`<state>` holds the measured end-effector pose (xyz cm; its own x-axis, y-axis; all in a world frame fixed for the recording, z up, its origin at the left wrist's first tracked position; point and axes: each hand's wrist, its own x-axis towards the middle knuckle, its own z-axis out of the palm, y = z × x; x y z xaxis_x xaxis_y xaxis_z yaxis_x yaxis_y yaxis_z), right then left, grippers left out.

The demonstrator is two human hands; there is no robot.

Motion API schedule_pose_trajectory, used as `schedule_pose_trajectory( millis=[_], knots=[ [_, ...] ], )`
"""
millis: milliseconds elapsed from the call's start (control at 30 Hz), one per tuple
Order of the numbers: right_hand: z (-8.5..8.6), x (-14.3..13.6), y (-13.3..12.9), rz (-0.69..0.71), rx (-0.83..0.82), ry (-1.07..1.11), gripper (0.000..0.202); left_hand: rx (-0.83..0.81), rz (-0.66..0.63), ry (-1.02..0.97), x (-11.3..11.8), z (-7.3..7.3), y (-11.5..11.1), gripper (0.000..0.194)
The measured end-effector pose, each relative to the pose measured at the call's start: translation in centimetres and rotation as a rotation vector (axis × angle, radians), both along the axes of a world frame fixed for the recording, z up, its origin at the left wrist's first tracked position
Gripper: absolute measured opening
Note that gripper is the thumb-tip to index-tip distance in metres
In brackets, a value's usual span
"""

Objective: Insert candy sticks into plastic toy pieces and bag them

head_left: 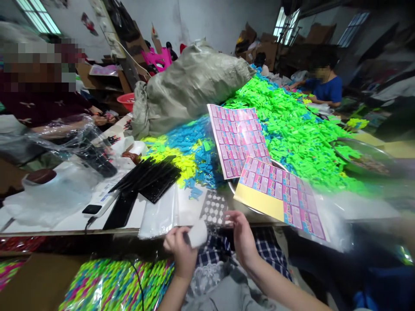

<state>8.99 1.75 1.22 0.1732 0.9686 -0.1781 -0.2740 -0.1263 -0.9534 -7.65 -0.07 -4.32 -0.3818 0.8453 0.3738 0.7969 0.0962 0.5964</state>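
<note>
My left hand (pixel 182 249) is closed on a small white piece (pixel 197 234) in front of the table's edge. To its right my right hand (pixel 240 231) is raised with its fingers bent, the fingertips at the right side of a clear sheet with white round dots (pixel 214 209). This sheet lies over the table edge between the hands. Clear plastic bags (pixel 158 216) lie on the table behind my left hand. Pink printed sticker sheets (pixel 238 138) rest on a metal bowl beyond my right hand, one with a yellow backing part (pixel 259 201).
Green plastic pieces (pixel 292 125) form a big heap, with blue (pixel 191 138) and yellow ones (pixel 181 162) nearer. Black strips (pixel 152 177) and a power strip (pixel 100 203) lie left. A large grey sack (pixel 194 82) stands behind. People sit at left and far right.
</note>
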Motion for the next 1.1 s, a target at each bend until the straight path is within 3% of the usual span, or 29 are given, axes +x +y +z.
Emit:
schedule_pose_trajectory(
  millis=[67,133,233,300,367,533,633,700,800,1000,1100],
  knots=[
    [-2.1,0.6,1.1,0.106,0.093,-0.39,0.028,-0.128,0.082,-0.159,-1.6,0.3,1.1,0.02],
    [-4.3,1.3,2.1,0.279,0.204,-0.766,0.042,-0.261,0.066,-0.38,-2.7,0.6,2.1,0.025],
    [-6.6,2.5,3.2,0.542,0.317,-1.047,0.052,-0.395,-0.013,-0.724,-3.2,1.3,2.8,0.03],
    [-6.9,3.2,3.5,0.644,0.34,-1.068,0.053,-0.445,-0.062,-0.889,-2.7,1.6,2.9,0.032],
    [-6.2,3.5,3.7,0.648,0.349,-1.04,0.048,-0.479,-0.121,-0.974,-1.8,1.8,3.0,0.031],
    [-3.4,2.3,4.0,0.425,0.394,-0.878,0.034,-0.604,-0.244,-1.023,0.4,1.7,3.7,0.036],
    [-2.7,1.4,4.7,0.288,0.318,-0.773,0.015,-0.626,-0.251,-1.003,1.1,1.6,4.3,0.035],
    [-2.8,1.2,5.3,0.26,0.27,-0.74,0.006,-0.623,-0.238,-0.987,1.3,1.8,4.5,0.034],
    [-3.2,1.2,6.0,0.281,0.235,-0.727,0.01,-0.607,-0.214,-0.964,1.5,2.1,4.4,0.04],
    [-4.4,1.2,6.1,0.332,0.15,-0.711,0.016,-0.516,-0.116,-0.906,1.4,1.5,3.4,0.069],
    [-4.6,1.4,6.2,0.361,0.111,-0.713,0.015,-0.514,-0.163,-0.832,1.2,0.9,3.2,0.063]
  ],
)
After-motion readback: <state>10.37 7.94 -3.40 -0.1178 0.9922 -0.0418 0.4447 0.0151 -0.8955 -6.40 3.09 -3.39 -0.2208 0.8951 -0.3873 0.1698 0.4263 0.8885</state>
